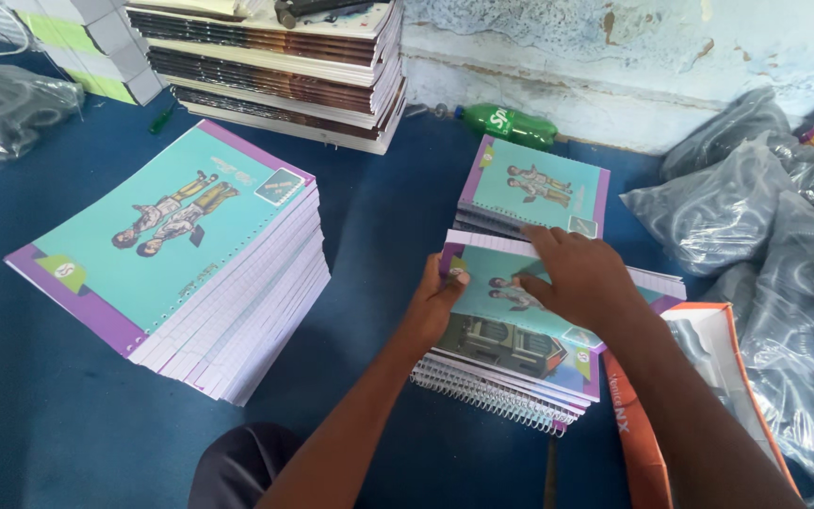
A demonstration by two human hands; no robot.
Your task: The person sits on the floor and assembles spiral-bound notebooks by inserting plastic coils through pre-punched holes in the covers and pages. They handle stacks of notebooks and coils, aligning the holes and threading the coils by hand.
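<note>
Several stacks of notebooks are sitting on a blue floor (40,415), and the hands are working at the one in the middle. At far left a grey plastic bag (7,108) is lying crumpled, with pale green and white blocks (96,47) piled behind it. Next, a tall stack (190,264) of loose teal-and-purple covered pads is resting at a slant, well apart from the hands. Behind it a darker pile of books (284,66) is leaning against the peeling wall (614,57).

Toward the centre, the left hand (437,300) is curling its thumb and fingers over the left edge of the top notebook (511,325), gripping it. That notebook is lying on a low spiral-bound pile (492,391), wire coils facing the person. The right hand (581,278) is pressing flat and open on the same cover, fingers spread toward the far edge, hiding much of the printed picture. Just beyond the fingertips a smaller stack (539,188) is sitting, almost touching the held notebook, and a green bottle (506,123) is lying on its side by the wall.

Under the right forearm an orange-edged box (708,349) is lying open. At far right, more grey bags (765,207) are heaping up, crowding that side.
</note>
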